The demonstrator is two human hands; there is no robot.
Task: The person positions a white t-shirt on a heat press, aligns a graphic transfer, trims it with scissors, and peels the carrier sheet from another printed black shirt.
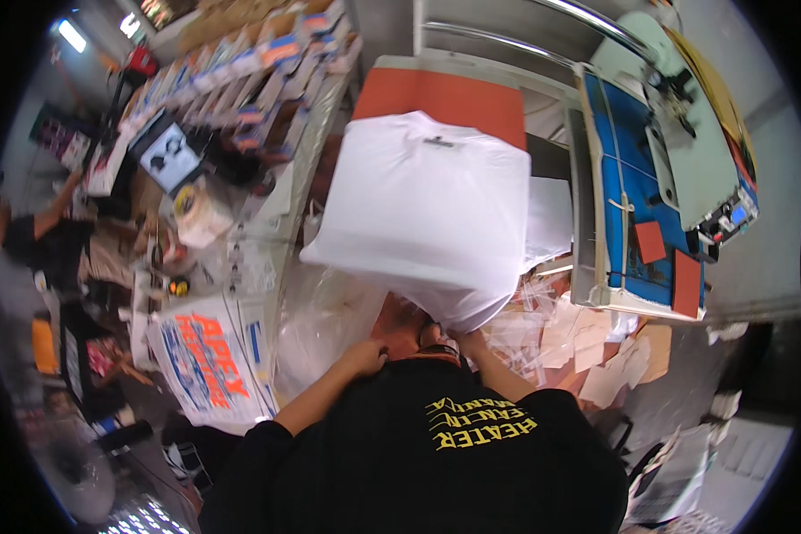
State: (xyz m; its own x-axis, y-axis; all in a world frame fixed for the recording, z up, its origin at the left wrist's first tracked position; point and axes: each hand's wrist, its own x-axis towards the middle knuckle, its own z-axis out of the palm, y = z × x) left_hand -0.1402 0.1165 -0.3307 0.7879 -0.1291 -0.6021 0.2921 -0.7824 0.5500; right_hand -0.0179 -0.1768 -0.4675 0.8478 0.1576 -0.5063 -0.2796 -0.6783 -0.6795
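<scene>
A white T-shirt (427,205) lies spread in front of me with its collar at the far end. It covers most of an orange-red pad (440,92), which shows beyond the collar. The shirt's lower part hangs in folds toward me. My left hand (365,357) is near my chest, left of the hem, its fingers curled closed; what they hold, if anything, is hidden. My right hand (473,343) is just below the shirt's hem, at its near right side. Its fingers are mostly hidden, so its grip does not show.
At right stands a machine with a blue bed (627,178) and orange-red pieces. Scrap paper and film (587,343) litter the floor below it. Left are a laptop (167,156), a tape roll (185,201), printed bags (209,360) and stacked packages (267,80). Another person (58,227) is farther left.
</scene>
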